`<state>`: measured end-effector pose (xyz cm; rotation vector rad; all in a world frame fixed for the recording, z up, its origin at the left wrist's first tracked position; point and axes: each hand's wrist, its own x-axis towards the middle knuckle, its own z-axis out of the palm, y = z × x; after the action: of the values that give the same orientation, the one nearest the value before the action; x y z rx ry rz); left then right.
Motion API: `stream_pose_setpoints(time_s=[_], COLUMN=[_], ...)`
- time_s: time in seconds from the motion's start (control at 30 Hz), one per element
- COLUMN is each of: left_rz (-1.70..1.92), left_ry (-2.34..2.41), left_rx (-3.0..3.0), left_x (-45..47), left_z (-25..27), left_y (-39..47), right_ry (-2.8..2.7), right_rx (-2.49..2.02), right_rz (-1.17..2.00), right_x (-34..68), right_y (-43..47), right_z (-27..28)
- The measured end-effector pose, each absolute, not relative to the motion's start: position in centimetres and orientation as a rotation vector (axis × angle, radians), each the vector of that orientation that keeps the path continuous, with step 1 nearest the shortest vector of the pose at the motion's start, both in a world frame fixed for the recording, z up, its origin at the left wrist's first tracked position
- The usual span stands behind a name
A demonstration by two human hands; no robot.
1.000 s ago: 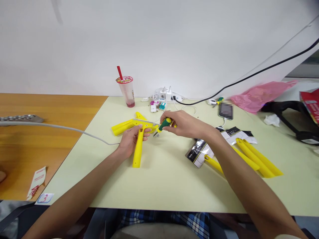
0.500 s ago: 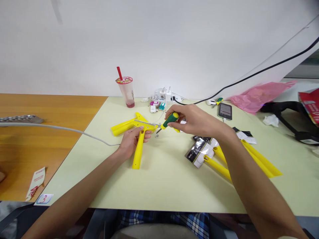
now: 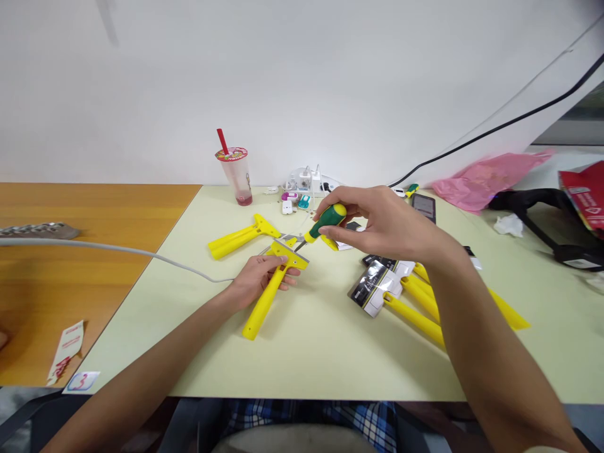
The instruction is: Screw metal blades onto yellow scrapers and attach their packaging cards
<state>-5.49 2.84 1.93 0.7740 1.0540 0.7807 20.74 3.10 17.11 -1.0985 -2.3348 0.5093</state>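
Note:
My left hand is closed on a yellow scraper, thumb on its head near a screw. The scraper's handle slants down toward me, and a metal blade edge shows along the head. In my right hand is a screwdriver with a green and yellow handle. Its shaft points down and left, close by the right end of the scraper's head; whether the tip touches it I cannot tell. Just behind the left hand lie other yellow scrapers, their handles pointing left.
Packaged yellow-handled scrapers lie to the right, partly under my right forearm. Behind are a drink cup, a power strip and a phone. A grey cable crosses from the left. A pink bag rests at back right.
The scraper in my left hand has moved slightly right and toward me, and its head has turned to show its broad face. The screwdriver stays in my right hand, shifted slightly.

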Motion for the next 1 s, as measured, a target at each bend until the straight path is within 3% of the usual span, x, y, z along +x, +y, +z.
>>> stream_pose_setpoints(time_s=[1.0], left_rz=[0.691], left_ry=[1.011], left_rx=[0.836], left_x=[-5.4], left_z=[1.8], left_y=[2.7], right_ry=[-2.413], right_rx=[-1.011], right_rz=[0.487], right_x=[18.8], right_y=[3.6], right_z=[15.5])
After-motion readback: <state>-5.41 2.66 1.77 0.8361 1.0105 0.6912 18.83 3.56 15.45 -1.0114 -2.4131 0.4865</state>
